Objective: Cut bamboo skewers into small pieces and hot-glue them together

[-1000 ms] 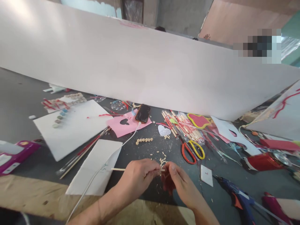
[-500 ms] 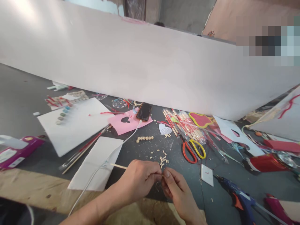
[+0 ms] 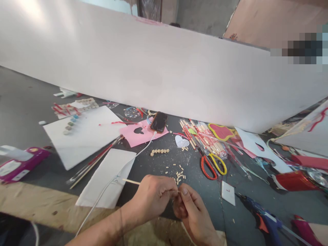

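My left hand [image 3: 156,193] is closed on a thin wooden stick [image 3: 131,181], whose pale end sticks out to the left over a white paper [image 3: 110,177]. Against its fingertips, my right hand [image 3: 191,205] pinches the stick's other end, which is mostly hidden by the fingers. Just beyond the hands lie small cut wooden pieces [image 3: 180,175] on the dark table. Farther back is a short row of joined wooden bits [image 3: 160,151]. Scissors with red and yellow handles [image 3: 208,167] lie to the right.
A phone [image 3: 159,121] with a white cable rests on pink paper [image 3: 133,140]. Bundled sticks [image 3: 205,136], a white tile [image 3: 228,193], a blue glue gun [image 3: 266,213] and a red can [image 3: 294,179] are at the right. A white board [image 3: 153,68] stands behind.
The view has shifted slightly, so the table items appear a little farther right. Both hands remain together at the stick, with the right fingers curled slightly differently.
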`<state>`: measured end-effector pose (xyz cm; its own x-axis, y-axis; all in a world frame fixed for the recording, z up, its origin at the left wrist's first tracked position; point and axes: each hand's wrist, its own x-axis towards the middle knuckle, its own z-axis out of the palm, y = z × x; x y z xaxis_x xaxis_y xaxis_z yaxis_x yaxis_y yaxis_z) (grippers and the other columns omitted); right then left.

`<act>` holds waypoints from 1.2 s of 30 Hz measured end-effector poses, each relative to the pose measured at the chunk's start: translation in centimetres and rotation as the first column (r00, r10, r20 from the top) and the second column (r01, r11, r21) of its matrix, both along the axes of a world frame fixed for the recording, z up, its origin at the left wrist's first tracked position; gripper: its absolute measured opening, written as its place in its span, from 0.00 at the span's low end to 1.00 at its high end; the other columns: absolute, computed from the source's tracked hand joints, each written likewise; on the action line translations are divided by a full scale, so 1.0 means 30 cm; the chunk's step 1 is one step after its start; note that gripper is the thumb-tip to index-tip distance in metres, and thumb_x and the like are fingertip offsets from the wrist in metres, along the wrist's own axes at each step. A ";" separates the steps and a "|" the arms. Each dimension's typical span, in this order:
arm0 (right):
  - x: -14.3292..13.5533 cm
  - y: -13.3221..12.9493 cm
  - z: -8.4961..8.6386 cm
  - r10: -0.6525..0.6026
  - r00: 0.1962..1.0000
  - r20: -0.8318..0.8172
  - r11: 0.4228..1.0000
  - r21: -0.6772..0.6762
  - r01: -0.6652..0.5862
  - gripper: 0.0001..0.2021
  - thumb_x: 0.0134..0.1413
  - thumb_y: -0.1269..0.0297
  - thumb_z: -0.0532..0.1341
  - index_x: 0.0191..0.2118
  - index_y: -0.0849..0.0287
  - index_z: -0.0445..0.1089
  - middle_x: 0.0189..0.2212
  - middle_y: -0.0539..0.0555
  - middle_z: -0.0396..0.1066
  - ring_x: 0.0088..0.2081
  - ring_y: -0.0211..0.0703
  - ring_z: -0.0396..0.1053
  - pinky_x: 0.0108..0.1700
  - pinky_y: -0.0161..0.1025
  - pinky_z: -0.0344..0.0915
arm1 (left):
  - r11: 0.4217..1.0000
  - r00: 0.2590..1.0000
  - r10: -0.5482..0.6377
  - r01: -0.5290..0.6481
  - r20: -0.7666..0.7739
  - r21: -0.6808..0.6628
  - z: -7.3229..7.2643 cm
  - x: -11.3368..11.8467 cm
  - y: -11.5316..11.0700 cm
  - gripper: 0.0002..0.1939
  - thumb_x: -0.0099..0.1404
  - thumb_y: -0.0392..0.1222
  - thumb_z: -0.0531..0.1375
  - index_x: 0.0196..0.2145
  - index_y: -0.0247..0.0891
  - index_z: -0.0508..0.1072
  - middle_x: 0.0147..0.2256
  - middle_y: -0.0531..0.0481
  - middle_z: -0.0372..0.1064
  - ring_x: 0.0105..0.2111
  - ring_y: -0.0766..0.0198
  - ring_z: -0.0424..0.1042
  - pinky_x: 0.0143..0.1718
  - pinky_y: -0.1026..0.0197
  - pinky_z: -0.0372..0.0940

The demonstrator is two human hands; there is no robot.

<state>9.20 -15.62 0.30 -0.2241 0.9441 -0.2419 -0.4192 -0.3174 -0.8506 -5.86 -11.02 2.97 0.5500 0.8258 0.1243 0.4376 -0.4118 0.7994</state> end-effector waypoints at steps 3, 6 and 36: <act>-0.004 0.005 0.006 -0.024 0.998 0.050 1.000 0.012 0.024 0.19 0.58 0.51 0.55 0.22 0.57 0.55 0.16 0.41 0.49 0.19 0.30 0.44 0.21 0.32 0.44 | 0.999 1.000 0.022 -0.022 0.007 -0.030 -0.003 0.000 0.001 0.11 0.60 0.29 0.52 0.24 0.39 0.69 0.23 0.58 0.68 0.25 0.72 0.67 0.28 0.71 0.55; 0.000 0.015 0.015 -0.034 0.981 0.193 0.999 -0.003 0.035 0.20 0.56 0.47 0.54 0.22 0.57 0.56 0.16 0.42 0.49 0.19 0.31 0.45 0.22 0.31 0.45 | 0.999 1.000 0.015 -0.016 -0.012 -0.028 -0.004 -0.004 0.010 0.11 0.62 0.32 0.52 0.25 0.39 0.70 0.24 0.56 0.69 0.27 0.70 0.68 0.29 0.70 0.56; 0.438 0.315 0.025 -0.116 -0.469 0.875 0.991 0.072 -0.111 0.18 0.53 0.64 0.56 0.50 0.64 0.62 0.38 0.64 0.71 0.40 0.54 0.70 0.38 0.42 0.60 | 0.982 0.987 0.146 -0.152 -0.064 -0.108 0.041 -0.071 0.002 0.10 0.64 0.40 0.50 0.32 0.41 0.71 0.24 0.56 0.67 0.24 0.68 0.63 0.25 0.68 0.53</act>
